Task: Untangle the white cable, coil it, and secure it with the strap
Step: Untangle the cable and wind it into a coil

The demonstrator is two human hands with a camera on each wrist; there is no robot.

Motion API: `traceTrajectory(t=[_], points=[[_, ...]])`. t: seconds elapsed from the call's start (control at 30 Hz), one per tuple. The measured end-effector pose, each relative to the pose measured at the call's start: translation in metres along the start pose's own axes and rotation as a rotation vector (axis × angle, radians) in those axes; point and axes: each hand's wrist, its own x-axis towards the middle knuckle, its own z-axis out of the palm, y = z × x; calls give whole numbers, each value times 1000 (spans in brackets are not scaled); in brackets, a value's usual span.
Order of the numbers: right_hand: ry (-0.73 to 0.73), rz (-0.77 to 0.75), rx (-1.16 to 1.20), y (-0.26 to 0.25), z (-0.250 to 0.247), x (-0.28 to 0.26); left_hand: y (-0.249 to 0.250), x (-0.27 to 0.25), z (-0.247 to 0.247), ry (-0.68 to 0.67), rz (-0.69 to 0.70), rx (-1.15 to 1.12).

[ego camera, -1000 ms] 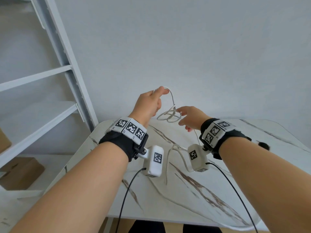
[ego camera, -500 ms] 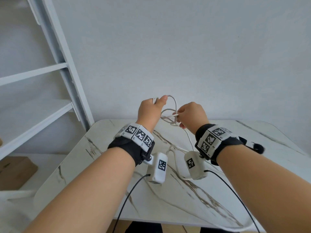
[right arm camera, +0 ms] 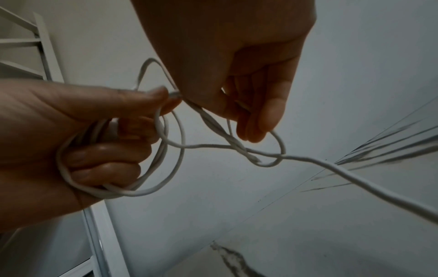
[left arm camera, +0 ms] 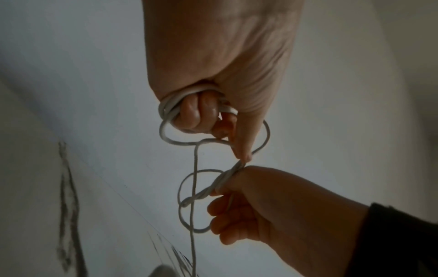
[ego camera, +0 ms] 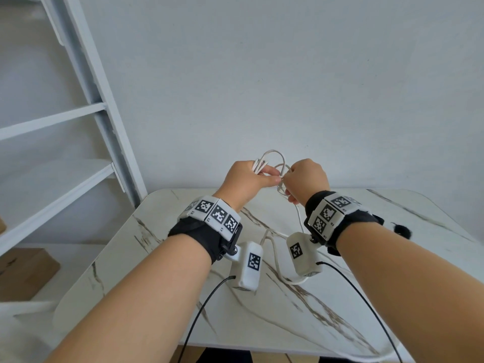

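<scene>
The white cable point(ego camera: 272, 155) is held up above the marble table point(ego camera: 262, 318) between both hands. My left hand point(ego camera: 251, 176) grips several gathered loops point(left arm camera: 176, 102) in curled fingers, its thumb stretched toward the right hand. My right hand point(ego camera: 305, 176) touches the left thumb tip and pinches a twisted stretch of the cable point(right arm camera: 213, 123) between thumb and fingers. Loose loops hang around the twist point(left arm camera: 187, 189). From there one strand point(right arm camera: 355, 178) drops to the table and curls under my wrists point(ego camera: 275, 258). I see no strap on the cable.
A white shelf unit point(ego camera: 86, 106) stands at the left, with cardboard boxes point(ego camera: 23, 273) low beside it. A plain wall rises behind the table. A small black object point(ego camera: 402, 229) shows just right of my right wrist.
My right hand has moved left, closed and taken hold of the cable next to the left thumb. The left hand has drawn in more loops, and both hands now touch.
</scene>
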Motion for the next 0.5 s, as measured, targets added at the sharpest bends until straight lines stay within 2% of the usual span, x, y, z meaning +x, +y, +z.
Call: traceTrajectory(t=[0.13, 0.27, 0.33, 0.43, 0.5], points=[[18, -85, 33, 7, 4, 5, -1, 1, -6, 8, 5, 19], [97, -145, 44, 14, -1, 11, -4, 6, -22, -26, -70, -85], [104, -136, 69, 18, -5, 13, -4, 9, -31, -55, -91, -197], [94, -78, 59, 20, -9, 16, -1, 12, -39, -30, -108, -364], [7, -23, 40, 20, -12, 17, 0, 14, -43, 5, -124, -457]])
